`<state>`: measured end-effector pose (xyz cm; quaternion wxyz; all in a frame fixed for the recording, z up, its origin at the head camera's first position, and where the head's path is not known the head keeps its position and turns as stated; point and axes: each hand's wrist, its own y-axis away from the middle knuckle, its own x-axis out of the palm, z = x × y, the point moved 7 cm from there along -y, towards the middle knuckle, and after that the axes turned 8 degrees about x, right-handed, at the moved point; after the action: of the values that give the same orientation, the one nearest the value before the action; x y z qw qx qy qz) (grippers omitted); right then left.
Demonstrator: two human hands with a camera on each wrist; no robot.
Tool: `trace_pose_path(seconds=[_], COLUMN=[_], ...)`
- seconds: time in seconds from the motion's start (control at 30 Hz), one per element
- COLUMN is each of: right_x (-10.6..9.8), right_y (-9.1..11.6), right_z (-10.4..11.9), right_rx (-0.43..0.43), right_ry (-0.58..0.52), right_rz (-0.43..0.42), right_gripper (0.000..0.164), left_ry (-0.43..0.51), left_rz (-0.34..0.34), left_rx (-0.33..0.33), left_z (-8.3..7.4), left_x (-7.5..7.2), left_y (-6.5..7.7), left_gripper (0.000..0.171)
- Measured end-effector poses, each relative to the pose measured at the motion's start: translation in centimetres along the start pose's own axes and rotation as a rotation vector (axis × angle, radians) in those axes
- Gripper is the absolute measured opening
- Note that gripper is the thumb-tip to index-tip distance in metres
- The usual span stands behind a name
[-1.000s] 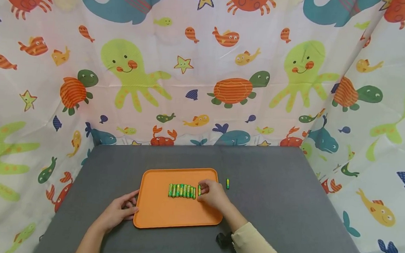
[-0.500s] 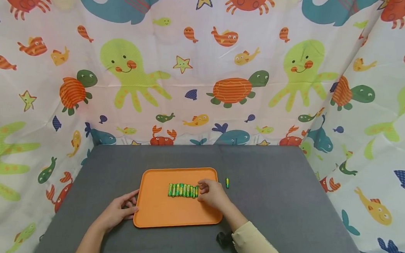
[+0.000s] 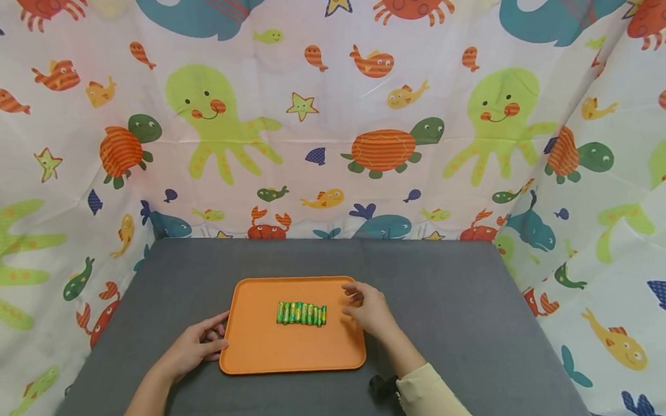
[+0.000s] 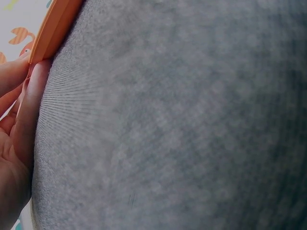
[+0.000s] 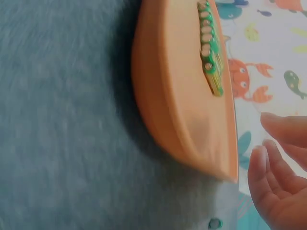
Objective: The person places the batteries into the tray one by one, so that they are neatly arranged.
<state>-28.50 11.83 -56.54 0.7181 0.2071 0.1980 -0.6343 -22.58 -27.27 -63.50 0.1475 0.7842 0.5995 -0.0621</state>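
Several green-and-yellow batteries (image 3: 301, 313) lie side by side in a row on the orange tray (image 3: 278, 354); the shorter ones are at the right end. My left hand (image 3: 193, 347) holds the tray's left edge, and its thumb and fingers meet the orange rim (image 4: 56, 31) in the left wrist view. Above the tray's right edge hovers my right hand (image 3: 369, 309), thumb and fingers apart, nothing visible between them. One loose battery (image 5: 215, 224) shows its end on the table in the right wrist view; in the head view my right hand mostly or wholly hides it.
A grey cloth-covered table (image 3: 447, 304) extends around the tray. Behind and on both sides hangs a white curtain (image 3: 318, 258) printed with sea animals, meeting the table's edges. A black wrist mount (image 3: 382, 387) sits under my right forearm.
The battery pinched in my right hand has joined the right end of the row and been let go. The right hand has then moved right, over the tray's edge. My left hand stays put.
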Motion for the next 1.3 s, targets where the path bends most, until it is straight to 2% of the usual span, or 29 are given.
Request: trace_pose_path(seconds=[0.23, 0.4, 0.53, 0.83, 1.1, 1.3], right_x=[-2.1, -3.2, -3.8, -3.5, -3.6, -3.7], right_y=[-0.5, -0.9, -1.2, -1.1, -0.8, -0.7], right_z=[-1.5, -3.2, -4.8, -6.7, -6.6, -6.9], right_rx=[0.059, 0.135, 0.203, 0.256, 0.211, 0.236], right_ry=[0.014, 0.062, 0.088, 0.052, 0.141, 0.158], right_rz=[-0.084, -0.115, -0.109, -0.062, -0.07, -0.093], right_gripper=[0.054, 0.074, 0.087, 0.072, 0.06, 0.05], left_ry=[0.006, 0.004, 0.004, 0.009, 0.007, 0.013], left_rz=[0.007, 0.006, 0.004, 0.02, 0.012, 0.008], left_rx=[0.0, -0.001, 0.003, 0.014, 0.013, 0.01], left_z=[0.1, 0.3, 0.2, 0.1, 0.2, 0.2], left_x=[0.0, 0.0, -0.1, -0.1, 0.0, 0.0], left_y=[0.0, -0.1, -0.1, -0.1, -0.2, -0.2], left_gripper=[0.074, 0.074, 0.074, 0.073, 0.073, 0.073])
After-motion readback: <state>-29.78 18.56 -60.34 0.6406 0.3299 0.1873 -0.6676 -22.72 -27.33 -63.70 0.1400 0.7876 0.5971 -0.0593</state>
